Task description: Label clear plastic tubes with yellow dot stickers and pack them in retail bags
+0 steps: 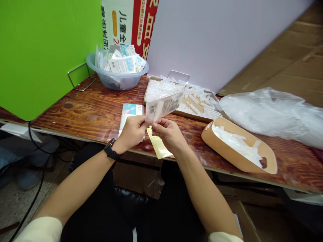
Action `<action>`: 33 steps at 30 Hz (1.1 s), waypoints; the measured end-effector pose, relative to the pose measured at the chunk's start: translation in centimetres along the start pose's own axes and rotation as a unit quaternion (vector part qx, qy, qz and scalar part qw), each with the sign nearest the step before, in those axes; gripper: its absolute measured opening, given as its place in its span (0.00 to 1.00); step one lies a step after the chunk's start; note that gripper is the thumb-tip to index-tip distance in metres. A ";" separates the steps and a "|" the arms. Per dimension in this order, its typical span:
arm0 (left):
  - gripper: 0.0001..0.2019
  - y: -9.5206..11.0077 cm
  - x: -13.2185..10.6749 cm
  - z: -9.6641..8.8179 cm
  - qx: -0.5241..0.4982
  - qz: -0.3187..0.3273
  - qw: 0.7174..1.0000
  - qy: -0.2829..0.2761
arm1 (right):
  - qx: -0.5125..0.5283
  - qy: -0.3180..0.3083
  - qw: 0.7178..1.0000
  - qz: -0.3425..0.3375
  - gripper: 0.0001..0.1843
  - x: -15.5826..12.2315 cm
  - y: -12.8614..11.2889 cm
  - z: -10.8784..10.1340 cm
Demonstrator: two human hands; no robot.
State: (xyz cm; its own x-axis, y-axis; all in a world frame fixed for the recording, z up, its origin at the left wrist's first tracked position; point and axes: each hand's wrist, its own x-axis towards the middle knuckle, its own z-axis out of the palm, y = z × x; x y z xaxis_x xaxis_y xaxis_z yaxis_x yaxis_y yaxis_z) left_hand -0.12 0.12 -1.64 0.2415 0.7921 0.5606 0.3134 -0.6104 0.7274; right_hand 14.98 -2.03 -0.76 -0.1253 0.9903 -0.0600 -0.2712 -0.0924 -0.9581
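two hands peeling yellow backing from a printed sleeve
left hand fingers closed on sleeve; right hand fingers pinching backing, which needs pulling clear

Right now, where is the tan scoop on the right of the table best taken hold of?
Probably by the near long rim of the tan scoop, coming from the person's side with the right hand. That wall faces the person and lies nearest, while the clear plastic pieces sit heaped inside. The dark slot at its far end might also take fingers.
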 end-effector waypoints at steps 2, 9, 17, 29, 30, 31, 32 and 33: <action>0.12 0.0 0.0 0.0 -0.008 0.000 1.000 -0.001 | 0.016 -0.012 1.000 0.012 0.16 0.0 -0.1 0.1; 0.10 -0.1 0.1 0.1 -0.044 -0.028 0.998 -0.019 | 0.060 -0.039 0.995 0.069 0.16 -0.1 -0.7 0.2; 0.10 -0.4 0.5 -0.1 -0.028 -0.057 0.998 -0.004 | 0.081 0.003 0.994 0.077 0.19 -0.2 -0.8 0.1; 0.08 0.0 1.1 -0.7 -0.141 -0.143 0.979 -0.032 | -0.049 0.071 0.996 -0.019 0.14 -0.3 -0.7 0.1; 0.09 0.0 1.0 -0.6 -0.142 -0.143 0.979 -0.033 | -0.045 0.062 0.997 -0.016 0.14 -0.3 -0.7 0.2; 0.09 -0.1 1.0 -0.6 -0.138 -0.144 0.979 -0.034 | -0.041 0.054 0.998 -0.014 0.14 -0.3 -0.6 0.3; 0.10 -0.2 1.0 -0.5 -0.133 -0.143 0.980 -0.036 | -0.038 0.047 0.998 -0.013 0.14 -0.2 -0.5 0.3; 0.10 -0.3 0.9 -0.5 -0.129 -0.141 0.981 -0.037 | -0.035 0.042 0.998 -0.011 0.14 -0.2 -0.5 0.3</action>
State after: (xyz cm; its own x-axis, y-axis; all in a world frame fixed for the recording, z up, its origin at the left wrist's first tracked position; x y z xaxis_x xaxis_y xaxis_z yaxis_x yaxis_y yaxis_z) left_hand -0.47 1.02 -1.12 0.2474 0.9218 0.2986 0.1364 -0.3382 0.9311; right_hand 14.84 -2.23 -0.23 -0.0395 0.9975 -0.0586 -0.2060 -0.0655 -0.9764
